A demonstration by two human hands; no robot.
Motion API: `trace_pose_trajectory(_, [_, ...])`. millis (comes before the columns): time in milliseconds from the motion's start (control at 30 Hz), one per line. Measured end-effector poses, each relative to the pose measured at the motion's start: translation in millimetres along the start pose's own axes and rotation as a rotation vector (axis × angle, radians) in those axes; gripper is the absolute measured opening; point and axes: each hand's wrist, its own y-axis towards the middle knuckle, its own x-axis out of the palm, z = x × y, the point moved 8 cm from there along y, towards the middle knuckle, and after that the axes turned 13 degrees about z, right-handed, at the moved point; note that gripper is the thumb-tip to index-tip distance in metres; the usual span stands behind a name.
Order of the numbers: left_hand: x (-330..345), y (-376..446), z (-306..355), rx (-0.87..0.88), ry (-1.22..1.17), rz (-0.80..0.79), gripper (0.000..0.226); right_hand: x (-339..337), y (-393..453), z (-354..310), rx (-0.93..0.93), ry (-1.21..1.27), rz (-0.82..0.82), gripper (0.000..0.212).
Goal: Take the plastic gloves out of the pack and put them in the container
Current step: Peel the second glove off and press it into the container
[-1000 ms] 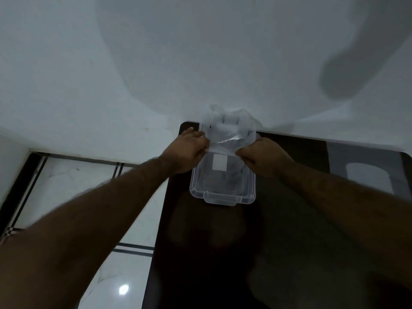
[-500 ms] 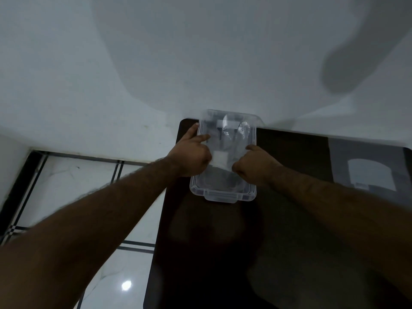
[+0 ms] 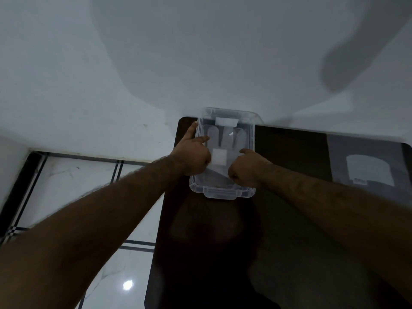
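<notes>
Head view, both hands, left hand point(image 3: 193, 157), right hand point(image 3: 247, 167), fists pressing plastic gloves point(image 3: 225, 143) flat inside container point(image 3: 223, 194)

I see both hands inside the clear container point(image 3: 223, 194) on the dark table point(image 3: 289, 219). My left hand point(image 3: 192, 156) and right hand point(image 3: 247, 167) press the plastic gloves point(image 3: 225, 139) flat, forefingers extended.

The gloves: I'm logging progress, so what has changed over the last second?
The plastic gloves went from bunched above the far rim to lying flat inside the container; the left hand and right hand followed them down. Container and table stayed put.
</notes>
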Motion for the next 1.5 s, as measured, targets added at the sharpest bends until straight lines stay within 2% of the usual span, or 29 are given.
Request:
trace_pose_trajectory(433, [-5.5, -3.2, 12.1, 0.046, -0.025, -0.13, 0.031, 1.7, 1.6, -4.4, -0.031, -0.024, -0.136, 0.037])
trace_pose_trajectory(700, [18.3, -9.5, 21.4, 0.182, 0.046, -0.257, 0.055, 6.7, -0.7, -9.3, -0.088, -0.09, -0.195, 0.037])
trace_pose_trajectory(833, [19.4, -10.1, 28.1, 0.238, 0.073, -0.265, 0.065, 4.9, -0.6, -14.7, -0.083, -0.131, -0.179, 0.033])
trace_pose_trajectory(1033, [20.8, -10.9, 31.1, 0.217, 0.049, -0.335, 0.069, 3.4, 0.6, -18.0, -0.033, -0.102, -0.189, 0.036])
trace_pose_trajectory(1200, [13.9, -4.2, 30.8, 0.213, 0.035, -0.339, 0.067, -7.9, 5.6, -17.1, -0.036, -0.055, -0.139, 0.033])
trace_pose_trajectory(1367, [20.5, -5.0, 34.7, 0.25, 0.049, -0.381, 0.065, -5.0, 5.0, -19.4, -0.012, -0.068, -0.244, 0.04])
trace_pose_trajectory(1433, [16.8, -0.8, 33.7, 0.264, 0.066, -0.381, 0.057, -10.6, 7.7, -17.9, -0.015, -0.082, -0.178, 0.036])
trace_pose_trajectory(1500, [8.0, 8.0, 30.3, 0.266, 0.104, -0.331, 0.046, -20.3, 14.0, -12.5, -0.032, -0.142, -0.042, 0.032])
